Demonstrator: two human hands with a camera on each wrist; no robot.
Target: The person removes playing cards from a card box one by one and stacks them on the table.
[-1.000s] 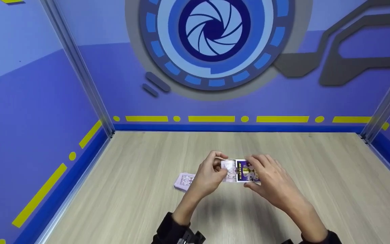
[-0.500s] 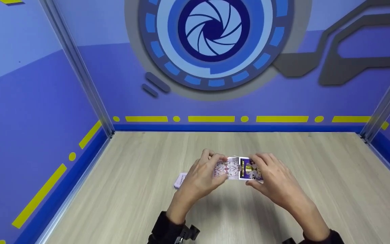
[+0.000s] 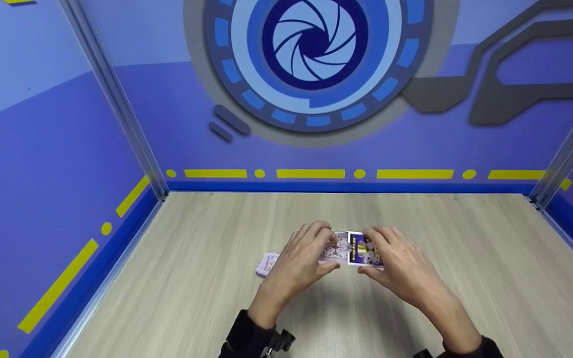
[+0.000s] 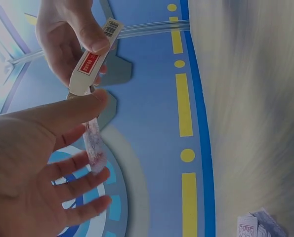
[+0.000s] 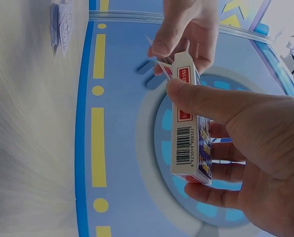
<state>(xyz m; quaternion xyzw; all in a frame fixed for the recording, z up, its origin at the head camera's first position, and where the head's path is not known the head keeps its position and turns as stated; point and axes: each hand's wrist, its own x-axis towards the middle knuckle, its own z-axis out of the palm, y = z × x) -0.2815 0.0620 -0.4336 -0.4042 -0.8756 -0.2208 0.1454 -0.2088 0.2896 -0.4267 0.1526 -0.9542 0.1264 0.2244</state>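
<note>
My right hand [image 3: 398, 258] grips a small card box [image 3: 363, 249], purple and yellow on its face. White narrow sides with a barcode and red labels show on the box [image 5: 184, 143] in the right wrist view. Patterned pink-white playing cards [image 3: 336, 247] stick out of its left end. My left hand [image 3: 299, 261] holds these cards, thumb at the near edge and fingers at the far edge; the fingers cover part of them. In the left wrist view, the left thumb crosses the cards [image 4: 94, 148] near the box mouth. A white flap [image 5: 165, 69] stands out there.
On the wooden table [image 3: 207, 298], a small pile of similar cards [image 3: 266, 263] lies left of the left hand, partly behind it. Blue printed panels [image 3: 316, 159] stand at the back and sides.
The left hand shifted left along the cards, baring more of their patterned backs, then came back right, nearer the box. The right hand keeps its hold on the box, nearly still.
</note>
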